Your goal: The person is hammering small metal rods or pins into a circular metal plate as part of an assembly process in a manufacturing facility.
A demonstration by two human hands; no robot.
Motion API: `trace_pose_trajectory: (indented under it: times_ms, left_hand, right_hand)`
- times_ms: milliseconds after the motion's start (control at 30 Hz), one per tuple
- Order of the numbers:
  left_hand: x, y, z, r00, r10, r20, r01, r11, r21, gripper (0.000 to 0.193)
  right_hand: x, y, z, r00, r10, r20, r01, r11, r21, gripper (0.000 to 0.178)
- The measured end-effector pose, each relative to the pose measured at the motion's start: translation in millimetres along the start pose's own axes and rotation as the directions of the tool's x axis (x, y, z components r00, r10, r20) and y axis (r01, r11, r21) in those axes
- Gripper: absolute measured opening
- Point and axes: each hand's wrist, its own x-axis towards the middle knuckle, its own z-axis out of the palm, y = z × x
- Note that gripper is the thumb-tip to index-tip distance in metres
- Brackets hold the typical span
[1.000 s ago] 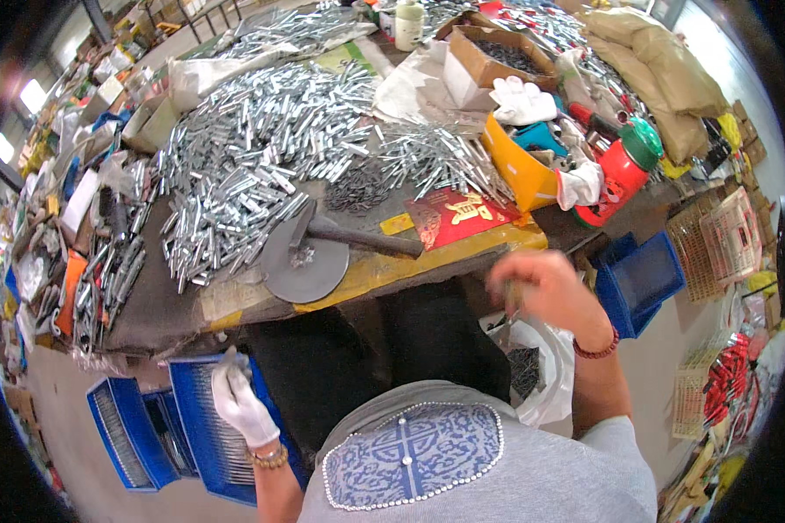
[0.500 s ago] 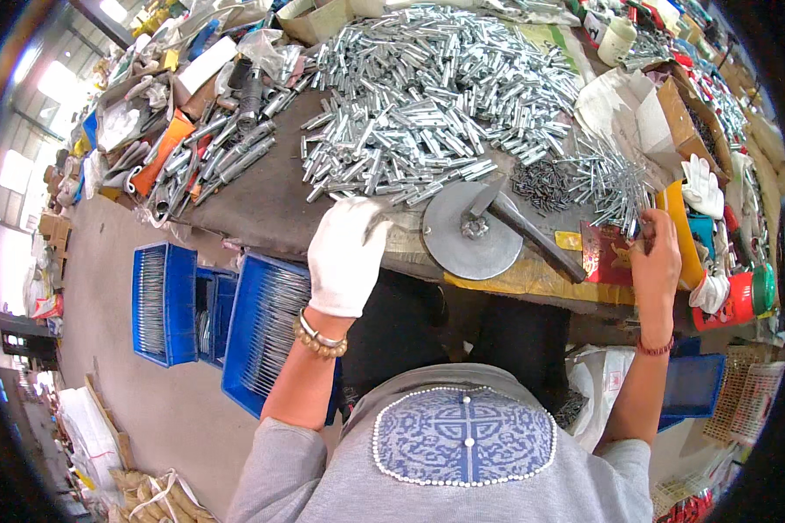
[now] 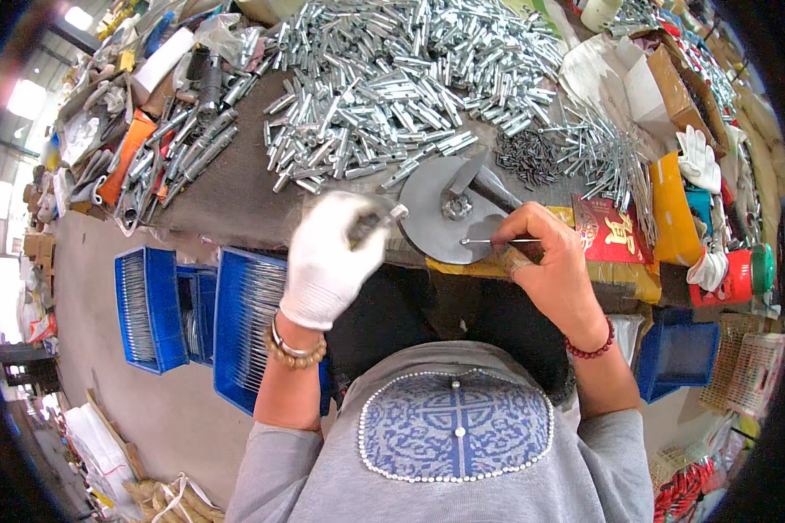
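My left hand [image 3: 333,261], in a white glove, is closed around a short silver metal tube [image 3: 399,212] whose end pokes out toward the disc. My bare right hand [image 3: 556,266] pinches a thin metal rod [image 3: 480,241] and points it left, over the round grey metal disc [image 3: 432,228] at the table edge. A hammer [image 3: 468,174] lies across the disc, its handle partly hidden behind my right hand. Beyond my hands spreads a big pile of silver metal tubes [image 3: 384,105]. Right of it lie small dark pieces [image 3: 528,159] and a heap of thin rods [image 3: 593,152].
Blue bins [image 3: 153,309] stand lower left, several filled with long metal rods. Another blue bin [image 3: 679,357] is at the right. A red card [image 3: 615,228], a yellow container [image 3: 674,209] and a white glove [image 3: 698,159] sit right. Tools [image 3: 196,157] clutter the left table.
My right hand has moved left from the rod heap to the disc, bringing a thin rod. My left hand now shows a tube sticking out. The view has shifted slightly.
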Motion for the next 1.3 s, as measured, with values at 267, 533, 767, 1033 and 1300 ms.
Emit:
trace_pose_trajectory:
  times_ms: [267, 533, 767, 1033, 1300]
  left_hand:
    - [1, 12, 22, 0.957, 0.238, 0.165, -0.26, 0.957, 0.132, 0.022]
    - [-3, 19, 34, 0.979, 0.187, 0.084, -0.202, 0.948, 0.245, 0.02]
    - [-9, 20, 38, 0.991, 0.125, 0.044, -0.132, 0.961, 0.244, 0.017]
    - [-14, 15, 38, 0.992, 0.113, 0.055, -0.121, 0.977, 0.176, 0.018]
    - [-11, 13, 35, 0.99, 0.117, 0.084, -0.125, 0.987, 0.103, 0.017]
  right_hand:
    - [2, -9, -2, 0.99, -0.122, 0.076, 0.141, 0.923, -0.359, 0.022]
    - [8, -3, 0, 0.936, -0.315, 0.157, 0.351, 0.798, -0.49, 0.02]
    - [13, 0, -1, 0.94, -0.303, 0.157, 0.341, 0.844, -0.413, 0.016]
    - [10, 0, 0, 0.912, -0.386, 0.141, 0.407, 0.802, -0.437, 0.013]
    - [4, -4, 4, 0.926, -0.367, 0.082, 0.361, 0.806, -0.469, 0.013]
